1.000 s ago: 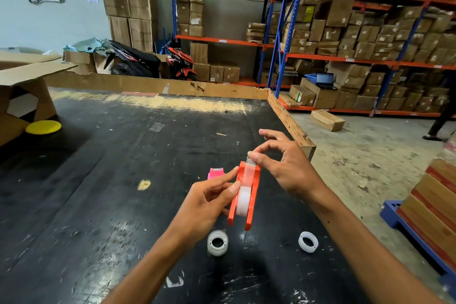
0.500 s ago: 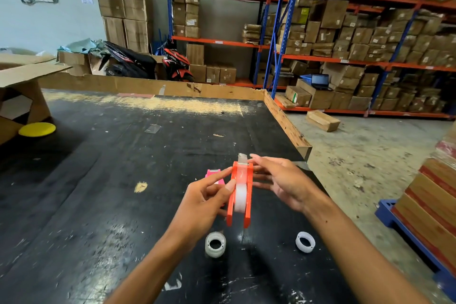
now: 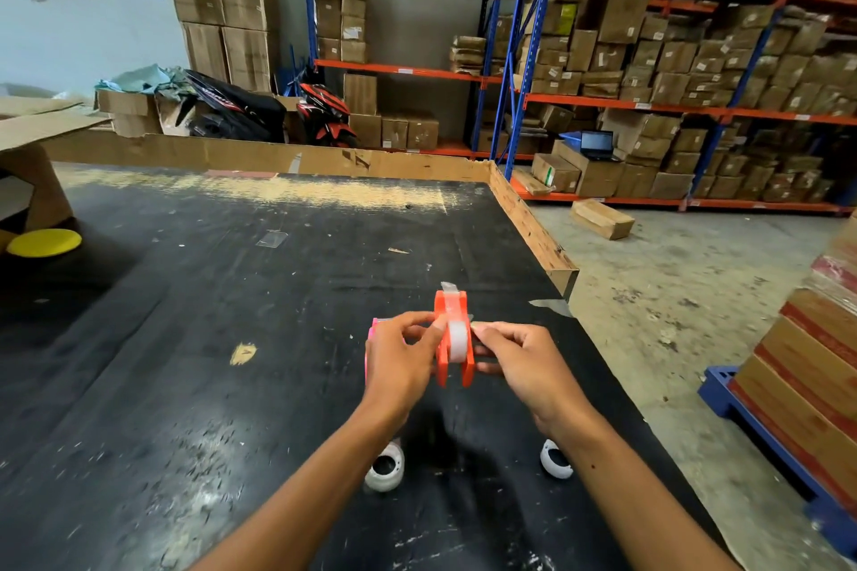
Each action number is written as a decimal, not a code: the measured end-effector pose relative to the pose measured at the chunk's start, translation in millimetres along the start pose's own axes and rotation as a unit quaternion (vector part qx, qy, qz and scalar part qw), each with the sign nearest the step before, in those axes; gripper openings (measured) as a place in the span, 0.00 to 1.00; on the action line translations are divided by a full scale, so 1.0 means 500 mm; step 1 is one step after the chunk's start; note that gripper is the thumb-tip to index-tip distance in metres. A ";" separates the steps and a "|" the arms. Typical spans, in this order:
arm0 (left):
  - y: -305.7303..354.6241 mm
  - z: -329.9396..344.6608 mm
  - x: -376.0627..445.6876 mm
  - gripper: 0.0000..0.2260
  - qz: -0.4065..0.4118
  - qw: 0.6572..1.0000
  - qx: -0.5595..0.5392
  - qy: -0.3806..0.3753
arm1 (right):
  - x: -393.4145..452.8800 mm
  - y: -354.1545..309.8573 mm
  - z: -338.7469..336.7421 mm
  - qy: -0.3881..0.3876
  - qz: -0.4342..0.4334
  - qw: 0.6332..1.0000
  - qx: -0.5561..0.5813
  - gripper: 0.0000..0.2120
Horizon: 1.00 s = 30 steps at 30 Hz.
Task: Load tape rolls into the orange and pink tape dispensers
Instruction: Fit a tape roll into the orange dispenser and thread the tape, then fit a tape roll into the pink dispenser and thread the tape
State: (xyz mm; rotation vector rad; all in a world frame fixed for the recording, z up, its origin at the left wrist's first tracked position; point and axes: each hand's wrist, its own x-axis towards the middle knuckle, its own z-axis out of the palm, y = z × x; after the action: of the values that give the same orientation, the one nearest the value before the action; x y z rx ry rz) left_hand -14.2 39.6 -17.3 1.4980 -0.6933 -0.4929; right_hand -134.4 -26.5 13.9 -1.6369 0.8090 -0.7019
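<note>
While both hands are meeting over the black table (image 3: 185, 338), the person is holding the orange tape dispenser (image 3: 453, 338) upright between them, narrow edge toward the camera, so the slot with the roll is facing up and easy to check. Left hand (image 3: 399, 362) is pinching the dispenser's left wall, thumb and fingers closed on it, likely steadying it. Right hand (image 3: 524, 362) is gripping the right wall, fingertips curled in against the plastic, probably pressing the roll home or squaring it. A whitish tape roll (image 3: 457, 338) is sitting between the two orange walls, and a short clear tape end (image 3: 449, 287) is sticking up at the cutter tip, so the orange one is looking loaded or nearly so. Pink tape dispenser (image 3: 372, 338) is lying on the table just behind the left hand, mostly hidden, cannot tell if it is holding a roll. Two loose white tape rolls are lying flat nearer the body, one (image 3: 385, 471) under the left forearm, one (image 3: 554, 459) by the right wrist, apart from each other, probably staged within reach for the pink one. Judging it as about halfway: orange being finished, pink not yet done. Risk: tape end slipping back off the cutter.
</note>
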 end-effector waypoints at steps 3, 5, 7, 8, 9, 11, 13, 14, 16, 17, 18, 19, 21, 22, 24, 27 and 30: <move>-0.024 0.037 0.026 0.09 -0.007 0.999 0.042 -0.001 | 0.026 0.020 -0.006 0.022 0.003 1.000 -0.006 0.14; -0.042 0.055 0.039 0.09 -0.013 0.998 0.061 -0.020 | 0.045 0.033 -0.009 0.028 0.017 0.999 -0.006 0.14; -0.056 0.070 0.050 0.11 -0.023 0.996 0.080 -0.034 | 0.066 0.052 -0.011 0.028 0.037 0.999 -0.007 0.15; -0.062 0.078 0.055 0.11 -0.027 0.995 0.089 -0.035 | 0.077 0.062 -0.012 0.025 0.049 0.998 -0.008 0.15; -0.068 0.083 0.059 0.11 -0.029 0.995 0.093 -0.036 | 0.086 0.071 -0.012 0.024 0.059 0.998 -0.004 0.14; -0.083 0.091 0.068 0.11 -0.033 0.993 0.104 -0.041 | 0.102 0.086 -0.011 0.025 0.076 0.997 0.002 0.13; -0.103 0.096 0.076 0.11 -0.033 0.991 0.121 -0.045 | 0.113 0.098 -0.010 0.019 0.086 0.996 -0.008 0.12; -0.112 0.096 0.080 0.11 -0.030 0.990 0.132 -0.042 | 0.118 0.104 -0.008 0.017 0.088 0.996 -0.008 0.12; -0.126 0.096 0.085 0.12 -0.021 0.988 0.152 -0.034 | 0.124 0.114 -0.004 0.013 0.091 0.996 -0.003 0.13; -0.128 0.097 0.084 0.12 -0.014 0.987 0.159 -0.032 | 0.124 0.116 -0.002 0.014 0.090 0.996 0.000 0.13; -0.129 0.097 0.083 0.12 -0.009 0.986 0.164 -0.030 | 0.125 0.118 0.001 0.015 0.089 0.996 0.001 0.13; -0.127 0.097 0.082 0.13 -0.003 0.985 0.168 -0.030 | 0.127 0.119 0.001 0.016 0.087 0.996 -0.001 0.13; -0.122 0.097 0.079 0.13 -0.003 0.985 0.172 -0.029 | 0.127 0.121 0.000 0.013 0.087 0.996 -0.001 0.13; -0.117 0.097 0.075 0.13 -0.006 0.984 0.175 -0.028 | 0.125 0.119 -0.001 0.010 0.087 0.996 -0.003 0.13; -0.102 0.093 0.064 0.13 -0.007 0.981 0.191 -0.034 | 0.120 0.115 -0.005 0.019 0.086 0.996 -0.015 0.13; -0.061 0.074 0.040 0.11 0.022 0.985 0.168 -0.036 | 0.109 0.097 -0.009 0.078 0.037 0.996 -0.038 0.09; -0.031 0.019 0.029 0.08 0.076 0.984 0.162 0.026 | 0.109 0.082 0.008 0.099 -0.038 0.993 -0.052 0.09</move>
State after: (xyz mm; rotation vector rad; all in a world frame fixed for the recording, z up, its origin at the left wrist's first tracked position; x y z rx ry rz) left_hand -8.1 22.2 -31.8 1.7382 -0.8691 -0.2307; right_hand -105.0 -73.9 -25.4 -1.7165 0.9423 -0.8994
